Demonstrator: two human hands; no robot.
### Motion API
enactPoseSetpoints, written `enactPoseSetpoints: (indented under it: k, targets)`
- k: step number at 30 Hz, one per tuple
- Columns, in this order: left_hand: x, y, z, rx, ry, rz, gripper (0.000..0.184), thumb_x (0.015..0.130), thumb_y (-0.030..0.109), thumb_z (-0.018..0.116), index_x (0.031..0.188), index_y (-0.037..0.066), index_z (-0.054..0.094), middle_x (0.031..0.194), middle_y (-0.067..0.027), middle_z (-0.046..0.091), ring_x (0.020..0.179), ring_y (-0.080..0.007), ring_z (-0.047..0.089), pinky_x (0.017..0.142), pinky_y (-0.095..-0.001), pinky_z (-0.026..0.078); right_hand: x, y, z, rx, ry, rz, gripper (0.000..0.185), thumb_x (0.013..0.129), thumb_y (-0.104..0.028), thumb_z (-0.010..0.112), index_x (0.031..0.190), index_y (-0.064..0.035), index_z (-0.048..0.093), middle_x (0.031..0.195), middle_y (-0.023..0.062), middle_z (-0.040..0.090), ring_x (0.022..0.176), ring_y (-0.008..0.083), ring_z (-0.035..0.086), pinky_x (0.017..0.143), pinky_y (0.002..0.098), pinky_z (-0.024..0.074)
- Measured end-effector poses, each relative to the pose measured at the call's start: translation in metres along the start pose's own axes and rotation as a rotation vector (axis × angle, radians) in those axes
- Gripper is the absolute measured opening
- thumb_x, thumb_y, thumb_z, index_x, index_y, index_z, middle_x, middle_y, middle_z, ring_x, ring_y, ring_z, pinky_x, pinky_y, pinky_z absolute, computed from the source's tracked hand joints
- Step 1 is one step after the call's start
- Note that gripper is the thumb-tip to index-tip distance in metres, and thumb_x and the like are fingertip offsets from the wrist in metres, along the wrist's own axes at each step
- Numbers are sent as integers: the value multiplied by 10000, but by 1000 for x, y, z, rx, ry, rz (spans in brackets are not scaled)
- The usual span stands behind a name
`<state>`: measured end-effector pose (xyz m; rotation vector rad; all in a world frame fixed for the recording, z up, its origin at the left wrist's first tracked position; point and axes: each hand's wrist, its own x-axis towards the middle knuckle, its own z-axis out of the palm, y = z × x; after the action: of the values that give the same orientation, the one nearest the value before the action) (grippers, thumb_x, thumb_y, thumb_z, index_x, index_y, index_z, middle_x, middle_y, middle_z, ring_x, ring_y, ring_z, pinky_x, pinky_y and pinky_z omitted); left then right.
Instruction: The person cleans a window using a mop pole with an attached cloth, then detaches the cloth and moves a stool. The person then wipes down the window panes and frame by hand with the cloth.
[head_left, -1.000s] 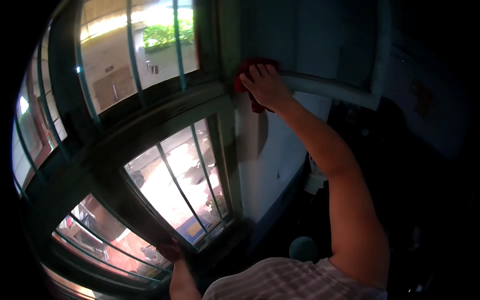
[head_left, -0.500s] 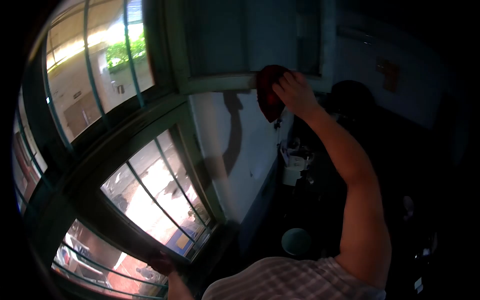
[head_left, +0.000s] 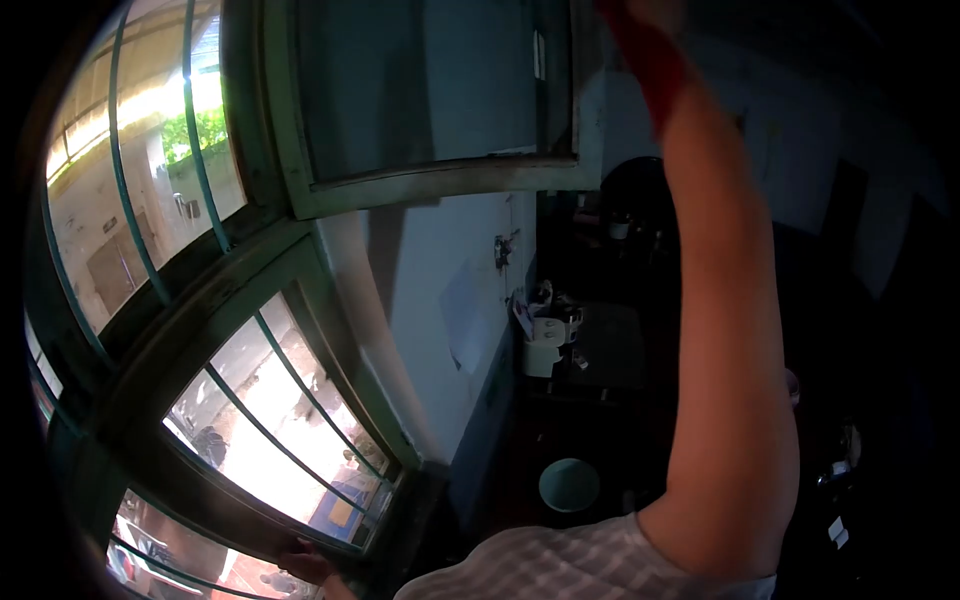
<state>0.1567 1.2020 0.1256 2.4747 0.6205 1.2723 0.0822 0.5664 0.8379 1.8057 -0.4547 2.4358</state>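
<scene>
My right arm reaches up along the right side, with my right hand (head_left: 658,14) partly cut off by the top edge. It is closed on a red cloth (head_left: 652,75), which hangs down past the wrist. To the left of the cloth is an open window sash (head_left: 450,182) with a green frame and a dark pane. Low on the left, my left hand (head_left: 308,563) grips the lower rail of the green window frame (head_left: 215,508); its fingers are dim and only partly visible.
Green metal bars (head_left: 285,432) cross the bright window openings. Below the sash is a pale wall (head_left: 430,290). A table (head_left: 612,345) with a white container (head_left: 543,352) stands beyond it. A round green basin (head_left: 569,485) is on the dark floor.
My right hand has moved up and to the right with the red cloth, away from the sash's lower rail. My left hand stays at the window frame. The view has shifted slightly.
</scene>
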Motion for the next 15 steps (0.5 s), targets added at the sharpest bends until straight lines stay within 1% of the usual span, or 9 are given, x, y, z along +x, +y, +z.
enactPoseSetpoints:
  k: [1, 2, 3, 4, 6, 8, 11, 14, 15]
  targets:
    - [3, 6, -6, -29, -51, -46, 387, 743, 201, 660, 983, -21, 453, 898, -198, 505, 810, -379, 521, 713, -460, 447, 12, -10, 12, 8, 116, 9, 192, 863, -145, 412, 1032, -77, 474, 1037, 173, 505, 951, 332, 532, 819, 479, 415]
    - [5, 10, -9, -58, -99, -91, 383, 742, 204, 656, 965, -28, 450, 887, -196, 501, 819, -375, 507, 731, -457, 436, 20, -10, 27, -97, 225, -55, 157, 864, -125, 394, 995, -79, 469, 1000, 170, 511, 913, 327, 546, 786, 471, 431]
    - [5, 9, -7, -51, -105, -91, 392, 738, 209, 659, 967, -29, 448, 886, -197, 500, 815, -380, 508, 729, -462, 435, 20, -12, 37, -300, 183, -117, 166, 860, -133, 410, 1002, -82, 477, 1003, 166, 519, 894, 335, 551, 753, 470, 437]
    - [5, 6, -2, -46, -109, -91, 401, 734, 213, 662, 969, -30, 447, 886, -198, 499, 812, -385, 509, 726, -467, 435, 9, -12, 46, -324, 122, -150, 161, 858, -129, 414, 994, -78, 484, 1007, 168, 516, 875, 331, 555, 758, 458, 455]
    - [2, -4, 7, -54, -89, -91, 409, 730, 220, 665, 968, -31, 446, 884, -199, 499, 807, -393, 509, 724, -475, 434, -28, 2, 72, -211, -42, -87, 179, 846, -154, 450, 1004, -80, 494, 1035, 175, 515, 884, 318, 557, 766, 450, 471]
    - [-2, -13, 17, -79, -36, -92, 407, 729, 224, 666, 961, -29, 448, 882, -197, 500, 806, -397, 509, 723, -481, 432, -74, -8, 44, -100, -116, -105, 392, 818, -147, 485, 1198, -53, 503, 1241, 258, 432, 1024, 412, 522, 850, 444, 453]
    - [1, -3, 5, -4, 17, -44, 384, 734, 222, 661, 944, -24, 454, 877, -194, 501, 812, -394, 504, 733, -481, 429, -113, 14, 44, 125, -155, -162, 517, 787, -80, 538, 1291, -84, 420, 1329, 267, 298, 1132, 432, 423, 920, 445, 404]
    - [3, 6, -5, -34, -48, -74, 371, 743, 229, 653, 945, -17, 463, 871, -191, 505, 812, -391, 503, 731, -479, 429, -152, 23, 23, 41, -232, -150, 454, 721, -40, 617, 1168, -51, 537, 1288, 224, 359, 1116, 416, 425, 923, 447, 394]
    - [2, 4, -2, -43, -58, -72, 370, 746, 230, 650, 950, -16, 464, 870, -191, 507, 812, -390, 504, 729, -478, 430, -164, 21, 15, -29, -234, -164, 455, 717, -38, 623, 1164, -60, 542, 1275, 223, 371, 1109, 413, 431, 924, 441, 396]
